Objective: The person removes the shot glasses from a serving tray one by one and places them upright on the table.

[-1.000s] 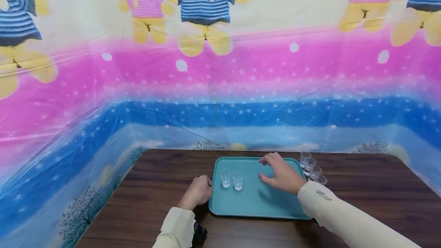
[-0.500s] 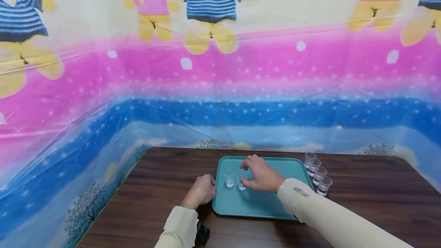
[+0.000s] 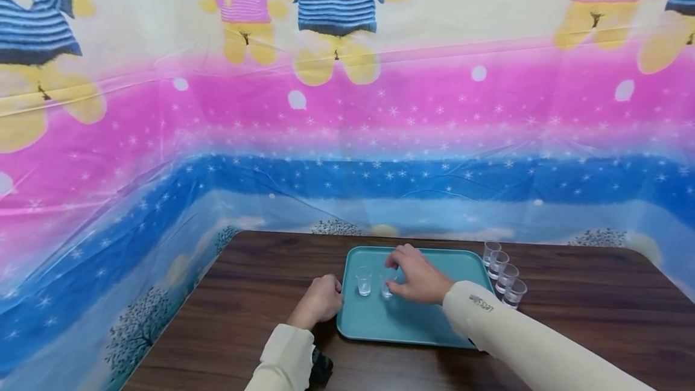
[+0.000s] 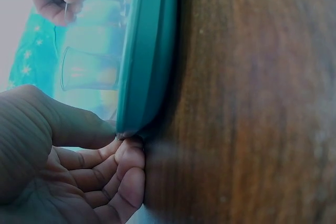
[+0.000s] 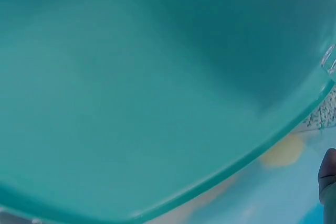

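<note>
On the teal tray (image 3: 418, 324) stands a clear shot glass (image 3: 364, 281), upright near the left side. Just right of it is a second shot glass (image 3: 387, 287), partly covered by my right hand (image 3: 420, 276). The thumb and fingers of that hand pinch this glass near its rim, as the left wrist view also shows. My left hand (image 3: 321, 300) grips the tray's left edge, with the thumb on the rim (image 4: 128, 114) and the other fingers curled below. In the right wrist view mostly the tray surface (image 5: 131, 93) shows, with one fingertip (image 5: 328, 169) at the right.
Several more shot glasses (image 3: 507, 277) stand in a slanting row on the dark wooden table (image 3: 586, 306), just beyond the tray's right edge. A patterned cloth (image 3: 347, 186) with bears hangs behind the table and along its sides. A black object (image 3: 321, 368) sits at the left wrist.
My right hand has travelled left across the tray to the second shot glass, taken hold of it and shifted slightly right with it. The left hand has kept its grip on the tray.
</note>
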The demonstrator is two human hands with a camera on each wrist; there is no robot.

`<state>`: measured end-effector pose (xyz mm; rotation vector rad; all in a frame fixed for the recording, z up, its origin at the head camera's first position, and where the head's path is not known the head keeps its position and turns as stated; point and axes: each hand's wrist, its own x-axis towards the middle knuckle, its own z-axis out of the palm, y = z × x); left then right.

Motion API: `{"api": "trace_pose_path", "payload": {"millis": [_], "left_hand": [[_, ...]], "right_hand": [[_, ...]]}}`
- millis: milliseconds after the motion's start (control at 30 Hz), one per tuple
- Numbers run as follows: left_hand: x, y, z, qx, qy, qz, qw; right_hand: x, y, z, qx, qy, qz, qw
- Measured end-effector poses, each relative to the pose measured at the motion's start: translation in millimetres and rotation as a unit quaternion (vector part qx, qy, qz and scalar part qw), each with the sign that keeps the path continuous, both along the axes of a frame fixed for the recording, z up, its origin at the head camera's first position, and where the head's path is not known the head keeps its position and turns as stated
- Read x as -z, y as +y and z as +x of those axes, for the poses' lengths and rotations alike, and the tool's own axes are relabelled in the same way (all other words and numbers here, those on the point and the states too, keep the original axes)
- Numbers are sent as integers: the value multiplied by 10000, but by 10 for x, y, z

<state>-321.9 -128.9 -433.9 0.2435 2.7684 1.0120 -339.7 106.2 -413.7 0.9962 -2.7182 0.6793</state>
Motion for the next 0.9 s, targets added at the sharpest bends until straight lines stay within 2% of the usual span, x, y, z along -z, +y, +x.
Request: {"api": "trace_pose_path", "payload": {"millis": [400, 667, 900], "left_hand": [[-6, 6, 5, 112, 38, -18, 9999], [6, 12, -9, 56, -38, -38, 10000], [-9, 15, 8, 44, -2, 8, 10000]], "right_hand": [[-72, 549, 6, 354, 199, 1, 9992], [-33, 917, 63, 556, 383, 255, 9974], [-21, 1199, 133, 763, 339, 333, 9960]]}}
